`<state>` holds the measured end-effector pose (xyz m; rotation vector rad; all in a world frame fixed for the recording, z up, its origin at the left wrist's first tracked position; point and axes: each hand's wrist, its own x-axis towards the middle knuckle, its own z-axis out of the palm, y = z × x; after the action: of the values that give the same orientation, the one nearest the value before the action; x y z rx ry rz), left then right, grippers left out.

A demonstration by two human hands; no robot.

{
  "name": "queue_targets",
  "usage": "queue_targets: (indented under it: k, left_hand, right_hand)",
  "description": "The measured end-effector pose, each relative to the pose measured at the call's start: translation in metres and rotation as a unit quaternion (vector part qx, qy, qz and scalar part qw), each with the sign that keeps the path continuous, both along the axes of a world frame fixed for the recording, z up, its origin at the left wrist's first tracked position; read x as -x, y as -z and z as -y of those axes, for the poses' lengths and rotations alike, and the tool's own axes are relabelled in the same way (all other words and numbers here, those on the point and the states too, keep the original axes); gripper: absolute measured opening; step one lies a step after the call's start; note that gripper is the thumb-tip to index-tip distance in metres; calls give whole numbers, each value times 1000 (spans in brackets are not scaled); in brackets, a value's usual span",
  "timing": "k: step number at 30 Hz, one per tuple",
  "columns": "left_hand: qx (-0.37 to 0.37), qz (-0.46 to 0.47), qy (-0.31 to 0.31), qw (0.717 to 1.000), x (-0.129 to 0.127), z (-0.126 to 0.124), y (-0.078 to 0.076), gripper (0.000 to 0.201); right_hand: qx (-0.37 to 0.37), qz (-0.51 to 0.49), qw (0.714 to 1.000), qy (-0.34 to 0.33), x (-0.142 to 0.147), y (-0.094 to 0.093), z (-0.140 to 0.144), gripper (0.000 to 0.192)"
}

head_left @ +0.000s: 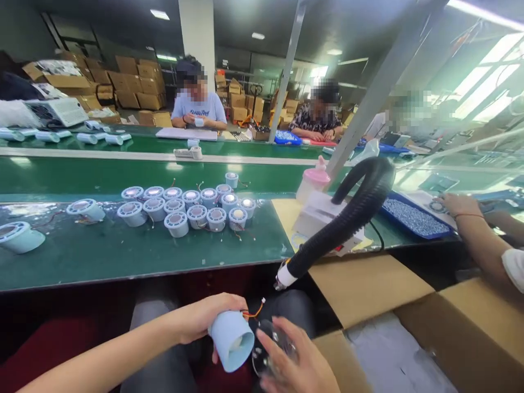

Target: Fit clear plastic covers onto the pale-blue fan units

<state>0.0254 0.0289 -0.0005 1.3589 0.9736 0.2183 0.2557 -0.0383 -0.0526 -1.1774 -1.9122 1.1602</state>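
My left hand (pixel 204 319) grips a light blue cylindrical fan housing (pixel 233 338) low over my lap, its open end facing me. Thin orange and red wires (pixel 254 312) trail from the housing. My right hand (pixel 295 363) holds a clear round part (pixel 272 346) right beside the housing's open end. Both hands are below the table's front edge. On the green table above, a cluster of several similar light blue housings (pixel 192 206) stands upright.
A black flexible hose (pixel 347 218) with a white nozzle bends down toward my hands. An open cardboard box (pixel 409 322) sits at my right. A pink-capped bottle (pixel 313 183), a blue tray of small parts (pixel 413 218) and a neighbour's arm (pixel 475 232) are at right. People sit across the green belt.
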Motion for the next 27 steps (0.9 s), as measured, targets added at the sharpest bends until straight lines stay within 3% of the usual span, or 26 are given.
queue_targets:
  k: [3,4,6,8,10,13,17,19,22,24,27]
  left_hand:
    - [77,13,36,996,0,14,0,27]
    - [71,7,48,996,1,16,-2,24]
    - [-10,-23,69,997,3,18,-8,20]
    - [-135,-69,73,986,4,20,-12,18]
    - [-208,-92,54,972,3,24,-15,16]
    - [-214,-64,-2,975,0,27,-12,17]
    - [-236,-7,-61,970,-1,29,4,51]
    - [-258,4,-53,965,-1,29,14,65]
    - [-279,21,-24,960,0,31,24,66]
    - [-261,48,-10,964,0,33,26,66]
    - [-159,102,-13,982,-1,37,25,65]
  right_hand:
    - [-155,151,976,27,26,-14,1,67]
    - [-192,198,960,40,30,-19,0,66]
    - [-214,246,944,48,35,-27,-2,52]
    - [-176,229,957,27,34,-32,-4,34]
    - [-108,177,978,7,32,-35,-5,21]
    - [-14,90,996,18,29,-42,-6,4]
    - [39,12,997,62,28,-50,-6,21]
    - [63,-13,994,91,28,-52,-6,23]
    - [106,-65,984,125,28,-51,-7,25]
    - [127,-105,976,141,27,-49,-9,25]
    - [150,-162,963,157,23,-45,-12,25]
